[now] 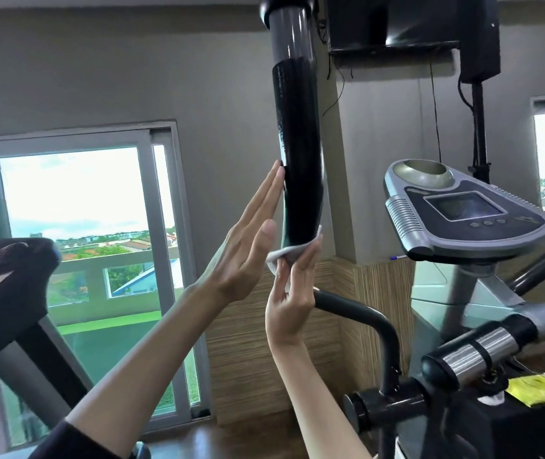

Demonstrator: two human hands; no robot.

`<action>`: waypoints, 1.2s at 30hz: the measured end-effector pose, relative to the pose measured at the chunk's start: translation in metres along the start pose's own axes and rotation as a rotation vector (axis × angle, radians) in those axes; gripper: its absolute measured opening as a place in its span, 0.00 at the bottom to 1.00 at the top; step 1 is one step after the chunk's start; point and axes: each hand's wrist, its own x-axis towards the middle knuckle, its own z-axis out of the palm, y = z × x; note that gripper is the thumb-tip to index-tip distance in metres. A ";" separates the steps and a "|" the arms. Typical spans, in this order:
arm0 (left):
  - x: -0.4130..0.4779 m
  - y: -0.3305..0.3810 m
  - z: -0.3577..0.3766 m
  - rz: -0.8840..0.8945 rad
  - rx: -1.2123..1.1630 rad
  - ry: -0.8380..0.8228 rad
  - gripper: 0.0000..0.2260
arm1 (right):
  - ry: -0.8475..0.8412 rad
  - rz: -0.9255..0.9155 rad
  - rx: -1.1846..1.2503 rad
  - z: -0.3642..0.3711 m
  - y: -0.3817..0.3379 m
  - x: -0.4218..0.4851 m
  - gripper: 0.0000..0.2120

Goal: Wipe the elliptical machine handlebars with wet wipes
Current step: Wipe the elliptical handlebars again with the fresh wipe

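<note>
A tall black handlebar of the elliptical rises close in front of me at the centre. My left hand is flat with straight fingers, and its fingertips touch the bar's left side. My right hand holds a white wet wipe against the lower part of the bar, thumb and fingers pinching it. The wipe wraps under the bar's shiny black section.
The elliptical's grey console with a small screen stands to the right. Lower bars with silver grips cross the bottom right, beside a yellow pack. Another machine stands left, in front of a window.
</note>
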 end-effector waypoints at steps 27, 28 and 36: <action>0.008 -0.006 0.001 0.117 0.091 0.002 0.29 | -0.044 0.110 0.101 -0.004 0.009 -0.013 0.23; 0.006 -0.007 0.001 0.114 0.092 -0.004 0.30 | -0.022 0.110 0.112 -0.001 0.007 -0.010 0.24; -0.007 -0.012 0.008 0.075 0.091 -0.032 0.29 | -0.141 0.068 0.057 -0.007 0.031 -0.029 0.28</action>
